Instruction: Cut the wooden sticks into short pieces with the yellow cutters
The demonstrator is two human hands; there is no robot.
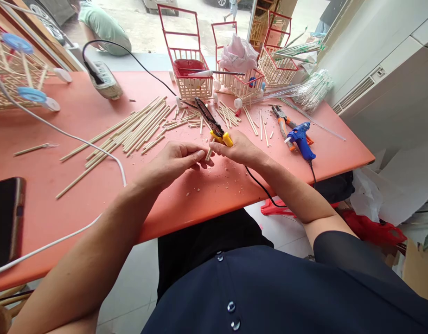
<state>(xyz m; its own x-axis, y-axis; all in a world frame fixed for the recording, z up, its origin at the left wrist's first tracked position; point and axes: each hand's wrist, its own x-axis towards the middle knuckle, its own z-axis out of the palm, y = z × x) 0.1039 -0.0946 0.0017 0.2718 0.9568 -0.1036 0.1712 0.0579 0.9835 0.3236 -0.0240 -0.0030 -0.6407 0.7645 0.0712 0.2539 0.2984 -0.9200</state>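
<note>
My right hand [239, 147] is closed around the yellow handles of a pair of wire strippers [208, 116], whose dark jaws point away from me over the table. A short wooden stick [209, 152] stands tilted between my two hands. My left hand [181, 160] pinches this stick near its lower end, and my right thumb lies close to its top. Beyond my hands lie long wooden sticks [130, 130] in a loose pile, with shorter cut sticks [228, 113] to their right. Small wood crumbs are scattered on the table below my hands.
On the orange table [158, 218] stand small stick-built carts [196, 86] at the back. A blue glue gun [302, 140] and orange-handled pliers [281, 123] lie right. A power strip [104, 81], white cable [78, 137] and phone [7, 218] are left. A person [102, 28] crouches outside.
</note>
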